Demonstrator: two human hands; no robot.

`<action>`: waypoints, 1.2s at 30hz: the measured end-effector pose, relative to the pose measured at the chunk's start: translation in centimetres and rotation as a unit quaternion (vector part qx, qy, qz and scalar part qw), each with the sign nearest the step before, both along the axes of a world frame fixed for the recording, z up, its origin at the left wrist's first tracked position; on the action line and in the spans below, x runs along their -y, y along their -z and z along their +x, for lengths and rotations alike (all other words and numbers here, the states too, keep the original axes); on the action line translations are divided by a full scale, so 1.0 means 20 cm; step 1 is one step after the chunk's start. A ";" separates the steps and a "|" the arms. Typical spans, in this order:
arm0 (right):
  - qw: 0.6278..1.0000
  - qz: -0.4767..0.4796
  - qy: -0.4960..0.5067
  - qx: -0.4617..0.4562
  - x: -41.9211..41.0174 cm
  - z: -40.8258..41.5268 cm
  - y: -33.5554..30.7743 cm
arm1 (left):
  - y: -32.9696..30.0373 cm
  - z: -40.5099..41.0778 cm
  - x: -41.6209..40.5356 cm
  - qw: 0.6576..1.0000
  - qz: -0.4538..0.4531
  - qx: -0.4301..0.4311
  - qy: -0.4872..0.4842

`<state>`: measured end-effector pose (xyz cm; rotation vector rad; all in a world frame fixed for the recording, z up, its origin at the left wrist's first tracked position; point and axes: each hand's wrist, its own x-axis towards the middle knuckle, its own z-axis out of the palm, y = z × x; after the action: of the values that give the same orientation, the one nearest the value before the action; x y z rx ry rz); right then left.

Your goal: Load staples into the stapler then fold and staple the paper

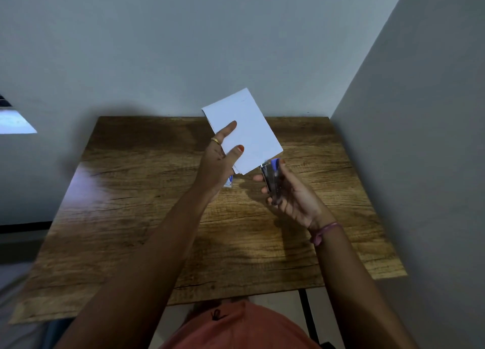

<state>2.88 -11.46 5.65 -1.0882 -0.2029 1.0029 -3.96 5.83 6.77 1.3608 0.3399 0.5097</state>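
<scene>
Above the bench (157,191), a wood-grain laminate top with dark streaks and a dull sheen, the left hand (219,159) holds up the folded paper (246,133), a flat white rectangle with crisp edges, its grip pinching the sheet between thumb and fingers. A thin gold ring circles one finger, and the thumbnail is painted orange. Just beside the paper's lower corner, the right hand (288,193) curls its grip round the stapler (271,178), a small dark body with a blue plastic tip and a metal edge. On the bench behind the left wrist lies a small white-and-blue box (229,182), its print too blurred to read.
</scene>
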 end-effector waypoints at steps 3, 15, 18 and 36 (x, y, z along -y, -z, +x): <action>0.999 -0.036 0.012 0.039 -0.02 -0.03 -0.03 | 0.00 -0.01 0.01 1.000 0.024 0.003 0.007; 0.998 -0.051 0.016 0.029 -0.06 -0.08 -0.06 | -0.04 -0.01 0.05 0.994 0.103 -0.004 0.024; 0.999 -0.035 0.011 0.011 -0.06 -0.08 -0.05 | -0.05 -0.02 0.07 0.994 0.106 -0.010 0.030; 1.000 -0.022 0.012 -0.006 -0.06 -0.11 -0.05 | -0.05 -0.05 0.11 0.991 0.126 0.004 0.041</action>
<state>0.76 -10.18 6.63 -1.1213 -0.1588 0.9967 -4.96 3.64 7.83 1.6098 0.2173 0.5013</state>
